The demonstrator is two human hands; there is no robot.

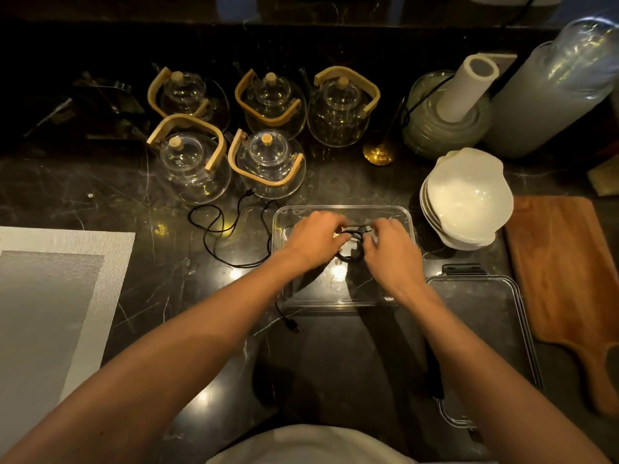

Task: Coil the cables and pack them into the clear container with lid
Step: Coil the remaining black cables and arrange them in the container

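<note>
A clear container (341, 209) stands on the dark marble counter, straight ahead of me. Both hands are over its inside. My left hand (313, 237) and my right hand (392, 251) each pinch a small black coiled cable (351, 244) held between them above the container floor. A second black cable (231, 229) lies loose on the counter left of the container, with one plug (292, 326) near the container's front left corner. The clear lid (485, 329) with black latches lies flat to the right of the container.
Several glass teapots (268, 162) with bamboo handles stand behind the container. Stacked white bowls (469, 199) sit at its right, a wooden board (566, 272) further right. A grey placemat (50, 296) lies at the left. Tall jars and a paper roll (469, 85) stand at the back right.
</note>
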